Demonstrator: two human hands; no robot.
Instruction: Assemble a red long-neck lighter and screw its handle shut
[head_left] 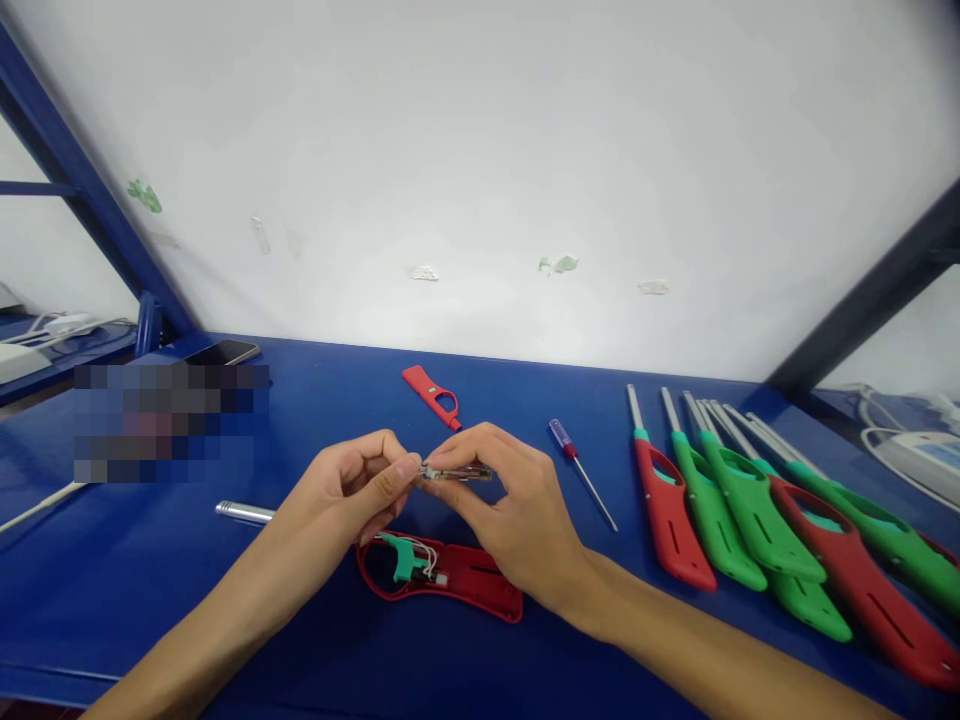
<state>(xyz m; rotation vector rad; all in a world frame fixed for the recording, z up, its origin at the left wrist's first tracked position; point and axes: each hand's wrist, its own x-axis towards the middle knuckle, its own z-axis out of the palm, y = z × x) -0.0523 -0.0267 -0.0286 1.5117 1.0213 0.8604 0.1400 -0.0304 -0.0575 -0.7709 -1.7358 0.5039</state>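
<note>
Above the table, my right hand (517, 500) pinches a narrow, see-through lighter fuel tank (461, 473) between thumb and fingers. My left hand (364, 485) is closed, its thumb and forefinger pinching at the metal-looking left end of the tank; the exact part there is too small to make out. Just below both hands lies an opened red lighter shell half (480, 580). A green trigger (407, 558) and white wires rest inside it. A silver lighter tube (244, 512) sticks out to the left, partly hidden by my left forearm.
The other red shell half (427, 392) lies farther back on the blue table (315, 390). A screwdriver (574, 452) is right of my hands. Several red and green long lighters (675, 515) fill the right side. A phone (225, 352) and a blurred patch are at left; a white wall stands behind.
</note>
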